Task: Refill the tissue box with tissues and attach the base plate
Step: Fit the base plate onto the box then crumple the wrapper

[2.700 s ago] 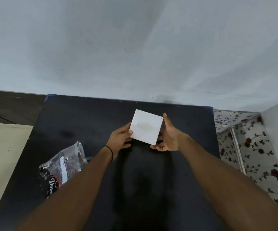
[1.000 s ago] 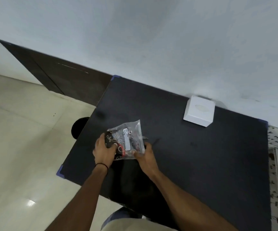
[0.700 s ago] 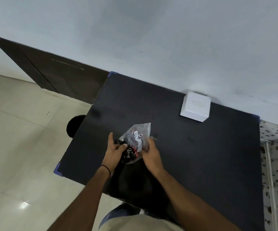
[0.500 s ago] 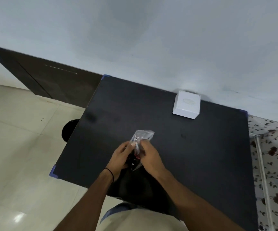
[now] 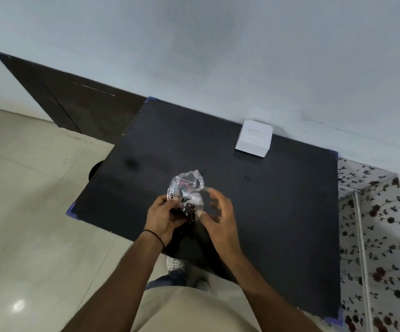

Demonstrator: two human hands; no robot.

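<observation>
— Tissues first, I think: both hands work the clear packet [image 5: 186, 188] above the counter [image 5: 278, 212], opening it.

— Fingers?

— Left hand [image 5: 163, 218] pinches its lower end; right hand [image 5: 218, 218] is curled beside it, fingers loosely spread. Next, probably, tearing it open. The white tissue box [image 5: 254, 138] sits well apart, by the wall.

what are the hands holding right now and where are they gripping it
The left hand grips the crinkled clear plastic packet at its lower end. The right hand is beside it, fingers spread; whether it grips cannot be told.
</observation>
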